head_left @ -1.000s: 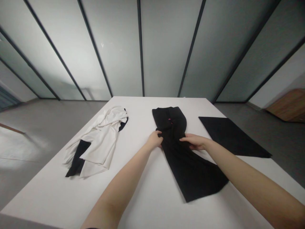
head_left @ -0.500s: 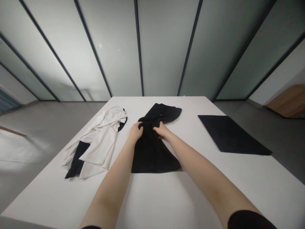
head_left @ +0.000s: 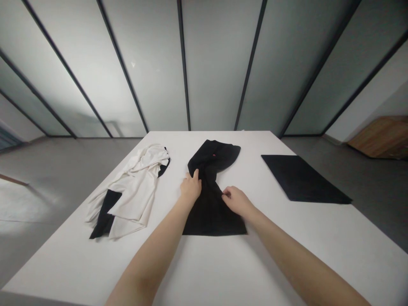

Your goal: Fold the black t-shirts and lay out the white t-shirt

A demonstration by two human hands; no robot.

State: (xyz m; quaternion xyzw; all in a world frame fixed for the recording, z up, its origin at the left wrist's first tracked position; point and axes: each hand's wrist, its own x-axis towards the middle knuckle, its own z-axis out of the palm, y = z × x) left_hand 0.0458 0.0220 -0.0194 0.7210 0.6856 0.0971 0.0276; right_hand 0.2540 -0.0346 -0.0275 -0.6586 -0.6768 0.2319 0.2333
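Note:
A black garment lies bunched and twisted across the middle of the white table, its wide straight hem towards me. Its far end bends to the right, with a small pink mark on it. My left hand rests on the garment's left side at the narrow part, fingers apart and lying on the cloth. On the opposite edge, slightly nearer to me, my right hand is closed in a pinch on the fabric.
On the left of the table a crumpled white garment lies with black cloth showing from under it. A flat, folded black cloth sits on the right. Frosted glass panels stand behind the table.
My right hand has moved nearer to me and to the right along the garment's edge. My left hand has shifted slightly right and nearer. The garment's middle lies flatter and its folds have changed.

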